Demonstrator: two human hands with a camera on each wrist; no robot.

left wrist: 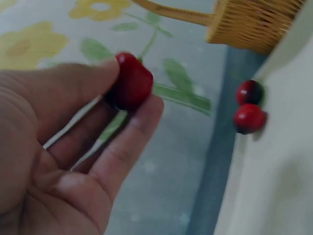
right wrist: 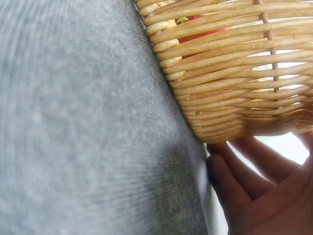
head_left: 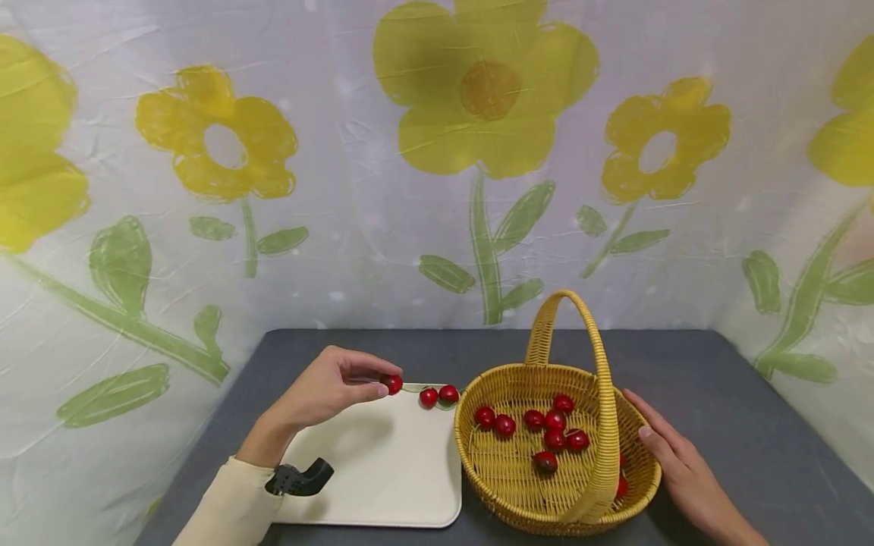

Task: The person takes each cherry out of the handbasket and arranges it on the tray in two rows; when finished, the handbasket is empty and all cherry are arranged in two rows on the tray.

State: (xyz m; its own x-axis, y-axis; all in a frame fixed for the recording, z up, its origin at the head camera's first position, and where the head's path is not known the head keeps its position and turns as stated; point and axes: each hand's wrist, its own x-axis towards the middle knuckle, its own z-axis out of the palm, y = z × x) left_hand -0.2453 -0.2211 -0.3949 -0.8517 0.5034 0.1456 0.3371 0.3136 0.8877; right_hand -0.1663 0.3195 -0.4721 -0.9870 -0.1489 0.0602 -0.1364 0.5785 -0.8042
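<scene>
My left hand (head_left: pixel 334 388) pinches a red cherry (head_left: pixel 392 384) between thumb and fingertips above the far side of a white tray (head_left: pixel 382 462). The left wrist view shows the held cherry (left wrist: pixel 132 83) close up. Two more cherries (head_left: pixel 437 396) lie together at the tray's far edge, near the basket. To the right stands a yellow wicker basket (head_left: pixel 505 481) with a tall handle, holding several cherries (head_left: pixel 554 440). My right hand (head_left: pixel 683 462) rests against the basket's right side with fairly straight fingers. In the right wrist view, fingertips (right wrist: pixel 220 169) touch the outer weave.
Tray and basket stand side by side on a dark grey table (head_left: pixel 724 402). The basket's arched handle (head_left: pixel 601 379) rises over its right part. Behind the table hangs a pale curtain (head_left: pixel 341 250) printed with yellow flowers. A black strap device (head_left: pixel 300 479) is on the left wrist.
</scene>
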